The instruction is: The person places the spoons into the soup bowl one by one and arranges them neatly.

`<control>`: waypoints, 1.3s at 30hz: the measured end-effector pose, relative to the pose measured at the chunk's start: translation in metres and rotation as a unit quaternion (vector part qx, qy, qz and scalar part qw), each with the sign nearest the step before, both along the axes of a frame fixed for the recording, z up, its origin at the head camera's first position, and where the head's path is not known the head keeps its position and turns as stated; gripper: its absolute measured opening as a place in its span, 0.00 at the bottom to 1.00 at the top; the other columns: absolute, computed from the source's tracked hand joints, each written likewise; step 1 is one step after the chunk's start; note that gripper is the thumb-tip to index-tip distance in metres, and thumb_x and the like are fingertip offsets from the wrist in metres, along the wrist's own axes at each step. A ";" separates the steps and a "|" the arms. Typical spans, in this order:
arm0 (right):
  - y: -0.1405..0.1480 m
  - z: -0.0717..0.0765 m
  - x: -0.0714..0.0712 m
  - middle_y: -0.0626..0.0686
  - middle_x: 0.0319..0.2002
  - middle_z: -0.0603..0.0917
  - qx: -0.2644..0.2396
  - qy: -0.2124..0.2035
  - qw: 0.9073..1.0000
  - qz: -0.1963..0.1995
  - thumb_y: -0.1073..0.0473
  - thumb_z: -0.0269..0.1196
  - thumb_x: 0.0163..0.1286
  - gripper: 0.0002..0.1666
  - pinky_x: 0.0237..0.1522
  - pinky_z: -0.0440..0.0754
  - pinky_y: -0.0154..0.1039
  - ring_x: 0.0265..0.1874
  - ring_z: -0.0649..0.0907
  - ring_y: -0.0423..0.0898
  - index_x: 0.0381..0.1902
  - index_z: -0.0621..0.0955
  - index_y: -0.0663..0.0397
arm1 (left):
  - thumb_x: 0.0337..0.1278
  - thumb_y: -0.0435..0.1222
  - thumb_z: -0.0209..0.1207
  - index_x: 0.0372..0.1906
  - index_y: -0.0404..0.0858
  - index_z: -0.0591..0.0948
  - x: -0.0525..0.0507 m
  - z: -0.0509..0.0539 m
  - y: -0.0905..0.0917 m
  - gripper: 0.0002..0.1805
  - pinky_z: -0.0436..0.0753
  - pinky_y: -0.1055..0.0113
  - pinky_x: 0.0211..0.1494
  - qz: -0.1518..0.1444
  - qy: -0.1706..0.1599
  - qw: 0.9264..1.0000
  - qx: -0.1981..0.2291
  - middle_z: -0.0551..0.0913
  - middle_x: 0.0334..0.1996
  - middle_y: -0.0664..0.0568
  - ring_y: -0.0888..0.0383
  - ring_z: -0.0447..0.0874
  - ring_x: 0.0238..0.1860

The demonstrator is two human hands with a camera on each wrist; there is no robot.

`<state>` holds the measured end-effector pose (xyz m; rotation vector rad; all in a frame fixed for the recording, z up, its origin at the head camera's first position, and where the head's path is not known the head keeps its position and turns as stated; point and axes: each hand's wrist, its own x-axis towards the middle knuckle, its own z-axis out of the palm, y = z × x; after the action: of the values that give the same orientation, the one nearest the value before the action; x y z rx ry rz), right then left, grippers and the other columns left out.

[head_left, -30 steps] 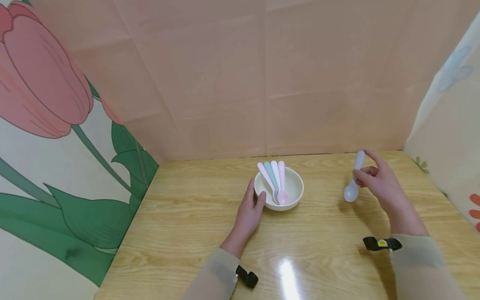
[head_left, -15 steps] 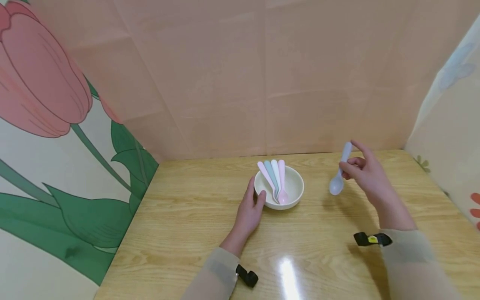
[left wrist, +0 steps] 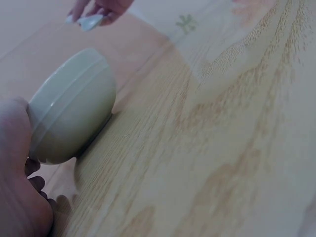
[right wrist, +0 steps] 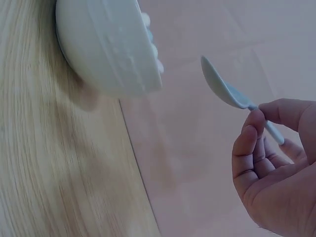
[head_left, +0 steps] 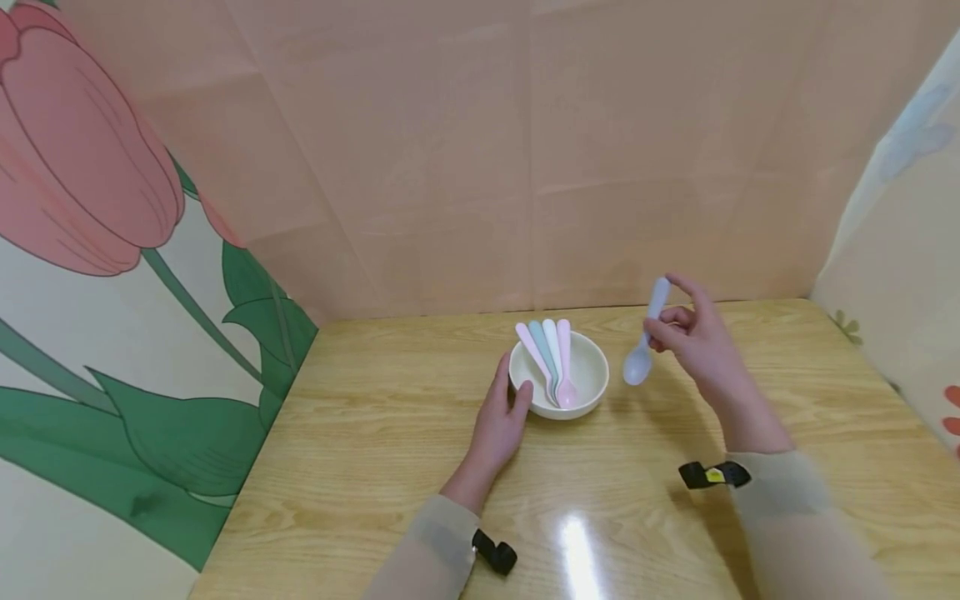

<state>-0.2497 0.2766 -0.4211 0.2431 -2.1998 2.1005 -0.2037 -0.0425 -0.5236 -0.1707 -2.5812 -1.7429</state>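
Note:
A white bowl [head_left: 592, 392] stands on the table with several spoons [head_left: 566, 354] in it, pink, teal and white, their handles leaning on the far rim. My left hand [head_left: 498, 425] grips the bowl's left side, its thumb at the rim; in the left wrist view the fingers curl low beside the bowl [left wrist: 74, 108]. Right of the bowl, my right hand [head_left: 697, 342] pinches a pale lavender spoon [head_left: 637, 365] by the handle, its scoop hanging down above the table. The right wrist view has this spoon [right wrist: 222, 89] apart from the bowl [right wrist: 108, 44].
The wooden table [head_left: 360, 467] ends at a pinkish-beige sheet [head_left: 420, 167] along the back. A wall with a tulip picture [head_left: 90, 150] rises on the left, and a pale wall [head_left: 900, 275] on the right.
My right hand has carried the lavender spoon leftward and slightly up, close to the bowl. The left hand and the bowl have stayed in place.

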 end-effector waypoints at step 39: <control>-0.073 -0.021 -0.007 0.64 0.45 0.88 0.134 0.021 0.991 -0.014 0.59 0.71 0.81 0.48 0.41 0.82 0.27 0.40 0.86 0.41 0.89 0.60 0.44 | 0.89 0.54 0.50 0.92 0.61 0.49 0.006 0.003 -0.003 0.39 0.58 0.51 0.87 0.006 0.000 1.000 -0.020 0.56 0.88 0.59 0.56 0.54 0.86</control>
<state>-0.2564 0.2033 -0.4425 0.2701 -2.4422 1.7637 -0.1978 -0.0457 -0.5211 -0.1556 -2.6129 -1.6881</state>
